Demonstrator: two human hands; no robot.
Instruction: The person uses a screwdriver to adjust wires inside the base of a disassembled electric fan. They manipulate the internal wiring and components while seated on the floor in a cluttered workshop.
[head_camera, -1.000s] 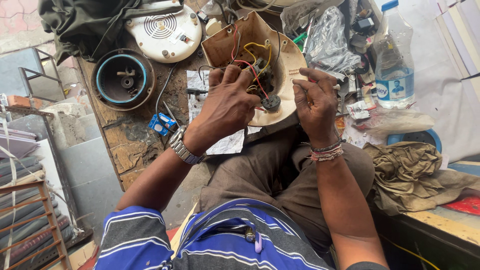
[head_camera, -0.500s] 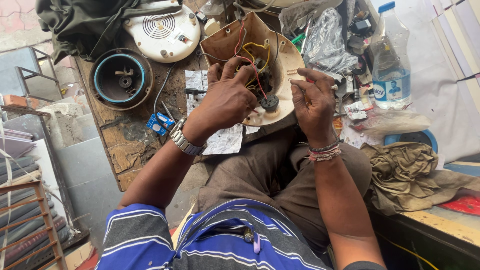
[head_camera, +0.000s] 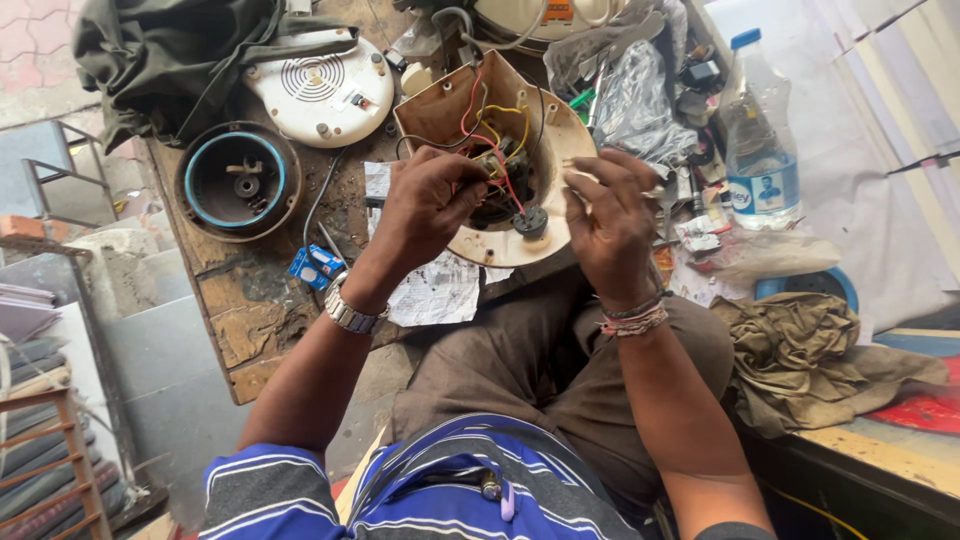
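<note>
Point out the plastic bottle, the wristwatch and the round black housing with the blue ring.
plastic bottle (head_camera: 762, 130), head view, clear body.
wristwatch (head_camera: 350, 312), head view, metal band.
round black housing (head_camera: 238, 181), head view, centre hub.

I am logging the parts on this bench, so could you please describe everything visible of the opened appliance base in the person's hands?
The opened appliance base is a round, cream plastic shell, stained brown, tilted with its hollow inside facing the camera. Red, yellow and black wires cross a dark centre. It rests at the edge of the worn wooden bench. The left hand reaches into it; the right hand holds its rim.
</note>
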